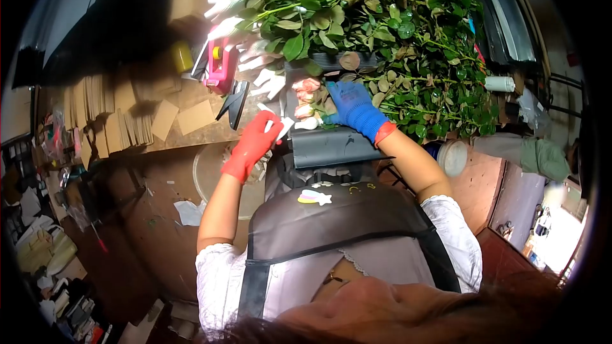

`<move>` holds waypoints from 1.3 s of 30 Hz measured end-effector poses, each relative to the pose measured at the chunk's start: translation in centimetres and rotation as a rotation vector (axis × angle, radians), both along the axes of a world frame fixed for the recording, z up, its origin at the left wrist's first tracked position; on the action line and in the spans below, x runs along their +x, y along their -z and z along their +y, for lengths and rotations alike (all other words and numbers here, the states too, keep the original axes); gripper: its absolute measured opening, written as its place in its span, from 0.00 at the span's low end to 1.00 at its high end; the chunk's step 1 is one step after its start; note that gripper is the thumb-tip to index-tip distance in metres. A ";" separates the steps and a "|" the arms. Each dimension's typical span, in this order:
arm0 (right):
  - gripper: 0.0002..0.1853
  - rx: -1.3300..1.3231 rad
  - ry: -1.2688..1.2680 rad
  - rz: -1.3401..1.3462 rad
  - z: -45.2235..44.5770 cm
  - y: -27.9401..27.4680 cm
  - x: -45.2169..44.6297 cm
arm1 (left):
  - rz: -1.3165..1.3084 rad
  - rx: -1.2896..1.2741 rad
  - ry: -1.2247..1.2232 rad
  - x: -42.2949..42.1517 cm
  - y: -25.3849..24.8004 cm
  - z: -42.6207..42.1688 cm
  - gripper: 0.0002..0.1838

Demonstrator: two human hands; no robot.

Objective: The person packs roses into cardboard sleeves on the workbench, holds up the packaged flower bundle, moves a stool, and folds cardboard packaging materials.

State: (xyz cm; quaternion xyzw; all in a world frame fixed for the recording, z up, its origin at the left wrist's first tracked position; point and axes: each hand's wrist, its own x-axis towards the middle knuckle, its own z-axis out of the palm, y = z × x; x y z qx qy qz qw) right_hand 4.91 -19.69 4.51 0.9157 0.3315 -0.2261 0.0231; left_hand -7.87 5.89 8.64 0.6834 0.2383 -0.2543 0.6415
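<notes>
My left hand, in a red glove, is closed on a small white sleeve, its fingertips pinched around it. My right hand, in a blue glove with a red cuff, lies over rose stems, its fingers and thumb apart just beside the blooms. Several pale pink roses sit in a stacked row between my two hands, heads toward the left. What lies under the right palm is hidden. A black sheet hangs at the table's near edge below the roses. Loose white sleeves are scattered left of the blooms.
Leafy rose stems are piled across the back and right. To the left are a pink tape dispenser, a black stapler and cardboard pieces. A round bin stands below the table, and a white roll lies far right.
</notes>
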 end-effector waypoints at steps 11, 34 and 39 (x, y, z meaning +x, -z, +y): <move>0.54 -0.115 0.040 0.022 1.1 -0.6 -0.2 | -0.280 0.214 0.169 0.5 3.4 -2.1 0.19; 0.29 0.907 -0.432 0.072 9.0 -13.5 -2.9 | -0.647 -0.774 -1.028 0.0 -4.4 1.9 0.22; 0.28 0.801 -0.529 0.051 11.4 -15.4 -6.3 | -0.876 -0.734 -1.393 5.1 -6.5 3.1 0.24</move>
